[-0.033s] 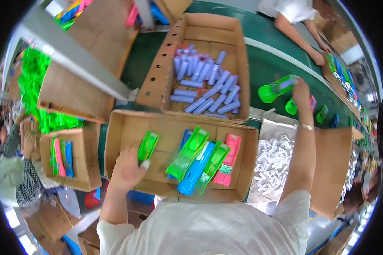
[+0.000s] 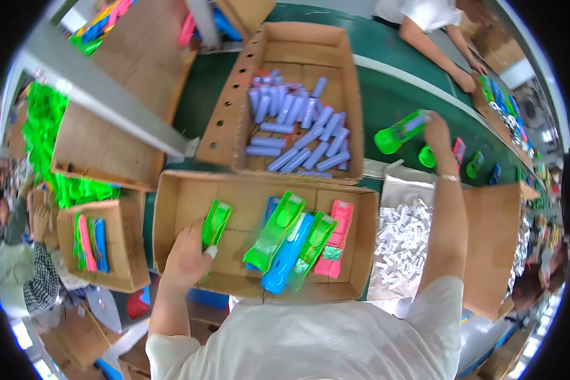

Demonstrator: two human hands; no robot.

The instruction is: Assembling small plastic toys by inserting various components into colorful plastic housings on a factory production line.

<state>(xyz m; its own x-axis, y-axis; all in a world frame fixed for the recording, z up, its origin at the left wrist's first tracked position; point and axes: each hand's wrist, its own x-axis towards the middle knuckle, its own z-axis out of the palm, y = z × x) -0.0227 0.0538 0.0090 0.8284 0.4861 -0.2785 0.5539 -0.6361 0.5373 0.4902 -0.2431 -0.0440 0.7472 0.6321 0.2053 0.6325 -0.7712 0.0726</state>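
Observation:
In the near cardboard box (image 2: pixel 160 215), my left hand (image 2: pixel 185 258) is closed on a green plastic flashlight shell (image 2: pixel 217 221), the thumb along its right edge and a white cover on the thumb tip. Beside it in that box lie more shells: a green one (image 2: pixel 277 231), a blue one (image 2: pixel 289 256), another green one (image 2: pixel 316 244) and a pink one (image 2: pixel 335 237). My right arm stretches out over the green belt, where my right hand (image 2: pixel 437 134) grips the far end of a green flashlight shell (image 2: pixel 391 139) with something purple inside. Its fingertips are partly hidden.
A cardboard box (image 2: pixel 354 82) of purple cylinders stands beyond the near box. Small white-metallic parts (image 2: pixel 402 234) fill a tray on the right. More shells (image 2: pixel 475 164) lie on the belt. A small box (image 2: pixel 126 253) stands left. A grey post (image 2: pixel 107 88) slants nearby; a co-worker (image 2: pixel 434 50) works far right.
The whole view has shifted slightly, so things sit a little further left. Both hands keep their places on the same shells.

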